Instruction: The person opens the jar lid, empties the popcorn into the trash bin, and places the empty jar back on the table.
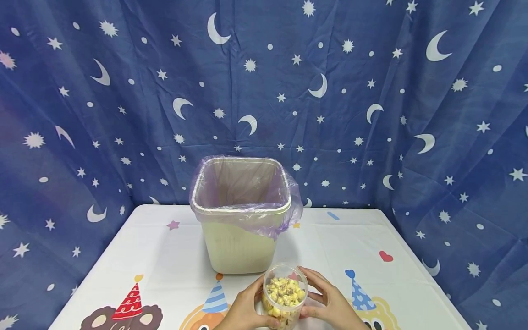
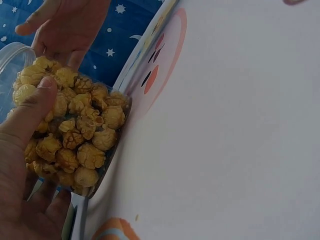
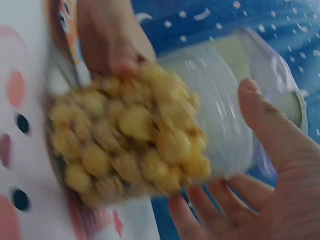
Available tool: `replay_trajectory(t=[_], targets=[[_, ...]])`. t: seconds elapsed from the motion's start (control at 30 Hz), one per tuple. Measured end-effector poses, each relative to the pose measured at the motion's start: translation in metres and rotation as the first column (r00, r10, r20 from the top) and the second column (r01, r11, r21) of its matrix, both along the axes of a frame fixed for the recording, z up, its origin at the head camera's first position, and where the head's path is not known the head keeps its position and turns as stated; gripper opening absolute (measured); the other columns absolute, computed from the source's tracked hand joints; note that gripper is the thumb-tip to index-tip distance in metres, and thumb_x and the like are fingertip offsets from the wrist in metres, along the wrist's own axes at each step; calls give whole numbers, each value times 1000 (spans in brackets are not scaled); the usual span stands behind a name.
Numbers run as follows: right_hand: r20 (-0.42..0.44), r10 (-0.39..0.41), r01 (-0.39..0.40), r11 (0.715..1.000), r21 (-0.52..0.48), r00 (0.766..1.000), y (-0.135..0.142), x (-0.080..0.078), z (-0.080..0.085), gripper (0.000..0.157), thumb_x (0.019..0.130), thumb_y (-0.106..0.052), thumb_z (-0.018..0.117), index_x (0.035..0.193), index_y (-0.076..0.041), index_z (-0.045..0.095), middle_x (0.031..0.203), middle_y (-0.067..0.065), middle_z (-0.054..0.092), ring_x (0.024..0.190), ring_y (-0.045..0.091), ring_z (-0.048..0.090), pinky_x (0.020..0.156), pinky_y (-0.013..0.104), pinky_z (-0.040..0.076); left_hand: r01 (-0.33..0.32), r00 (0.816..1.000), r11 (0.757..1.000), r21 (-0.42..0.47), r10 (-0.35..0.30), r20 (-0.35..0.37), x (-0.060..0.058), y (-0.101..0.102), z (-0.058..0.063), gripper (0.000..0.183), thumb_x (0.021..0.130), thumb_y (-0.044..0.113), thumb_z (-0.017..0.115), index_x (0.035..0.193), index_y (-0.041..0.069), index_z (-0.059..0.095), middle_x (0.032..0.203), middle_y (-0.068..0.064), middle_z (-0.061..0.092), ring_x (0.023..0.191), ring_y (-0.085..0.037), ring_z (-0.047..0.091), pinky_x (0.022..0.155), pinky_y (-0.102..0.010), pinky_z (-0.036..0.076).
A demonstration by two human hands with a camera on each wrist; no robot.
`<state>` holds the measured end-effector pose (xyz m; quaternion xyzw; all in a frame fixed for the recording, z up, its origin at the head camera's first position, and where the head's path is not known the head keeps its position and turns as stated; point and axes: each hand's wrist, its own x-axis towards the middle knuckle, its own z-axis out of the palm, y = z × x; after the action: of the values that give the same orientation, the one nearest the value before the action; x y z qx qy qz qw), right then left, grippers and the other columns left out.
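A clear plastic jar (image 1: 275,272) of yellow caramel-coated popcorn (image 1: 286,292) stands at the front of the table, its lidless mouth facing up. My left hand (image 1: 246,308) grips it from the left, thumb across the near side. In the left wrist view that thumb (image 2: 37,107) presses on the jar wall, with the other fingers passing behind and below. On the other side is my right hand (image 1: 330,303), its fingers spread loosely around the jar. The right wrist view, blurred, has the right hand's thumb (image 3: 267,117) standing off the jar's upper wall (image 3: 222,100) and fingertips right at its side.
Behind the jar stands a cream bin (image 1: 241,247) lined with a thin purple bag (image 1: 294,206) folded over its rim. A white cloth (image 1: 165,256) with party-animal prints covers the table. Blue curtains (image 1: 264,68) with moons and stars hang at the back and both sides.
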<state>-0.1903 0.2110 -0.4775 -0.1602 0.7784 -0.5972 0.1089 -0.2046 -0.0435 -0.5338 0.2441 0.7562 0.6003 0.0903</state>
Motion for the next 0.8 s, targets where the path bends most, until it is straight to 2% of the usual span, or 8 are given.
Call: replay_trajectory(t=[0.07, 0.13, 0.23, 0.33, 0.43, 0.6, 0.8], targets=[[-37, -43, 44, 999, 29, 998, -7, 5, 0, 81, 83, -17, 80, 152, -11, 37, 153, 19, 33, 136, 44, 39, 102, 41, 52, 2, 1000, 1000, -1, -2, -9, 0, 0, 0, 108, 71, 32, 89, 154, 2, 27, 151, -20, 40, 134, -37, 47, 108, -29, 47], [-95, -88, 95, 993, 72, 992, -14, 9, -1, 88, 77, -19, 85, 151, -12, 37, 151, 18, 36, 133, 45, 41, 100, 39, 54, 1, 1000, 1000, -2, -1, -12, 1, -1, 1, 108, 71, 33, 88, 154, 2, 26, 152, -20, 39, 134, -37, 47, 108, -28, 46], [-159, -150, 167, 980, 103, 976, -23, 11, -4, 97, 69, -18, 91, 151, -13, 38, 148, 16, 38, 129, 39, 47, 96, 32, 56, 2, 1000, 1000, 1, -2, -9, 1, -1, 1, 108, 71, 32, 89, 154, 2, 27, 151, -20, 39, 134, -36, 47, 108, -26, 46], [-186, -202, 224, 969, 107, 961, -28, 11, -6, 96, 66, -17, 92, 148, -14, 43, 144, 11, 43, 124, 32, 51, 92, 28, 56, 3, 1000, 1000, 6, -3, -6, 0, -1, 2, 107, 71, 31, 89, 154, 2, 27, 151, -19, 40, 134, -36, 47, 107, -26, 46], [-201, -218, 241, 965, 99, 955, -28, 9, -8, 92, 66, -17, 92, 146, -15, 46, 141, 10, 47, 122, 29, 53, 91, 29, 57, 2, 1000, 1000, 5, -2, -1, 0, -1, 2, 107, 71, 31, 89, 154, 3, 28, 152, -19, 40, 134, -37, 47, 108, -29, 46], [-188, -200, 227, 965, 135, 962, -22, 3, -9, 91, 65, -24, 92, 145, -21, 48, 141, 6, 49, 121, 26, 54, 91, 27, 56, -3, 1000, 1000, -5, 3, -6, 1, -1, 2, 107, 70, 31, 89, 154, 4, 28, 151, -20, 40, 133, -37, 48, 107, -33, 48], [-67, -194, 199, 978, 68, 979, -15, 0, -5, 90, 66, -19, 91, 145, -24, 48, 143, 7, 49, 119, 28, 52, 94, 24, 54, 1, 999, 1000, -1, -1, -39, 0, -1, 1, 107, 69, 32, 90, 153, 2, 29, 150, -18, 43, 132, -32, 51, 105, -22, 46]])
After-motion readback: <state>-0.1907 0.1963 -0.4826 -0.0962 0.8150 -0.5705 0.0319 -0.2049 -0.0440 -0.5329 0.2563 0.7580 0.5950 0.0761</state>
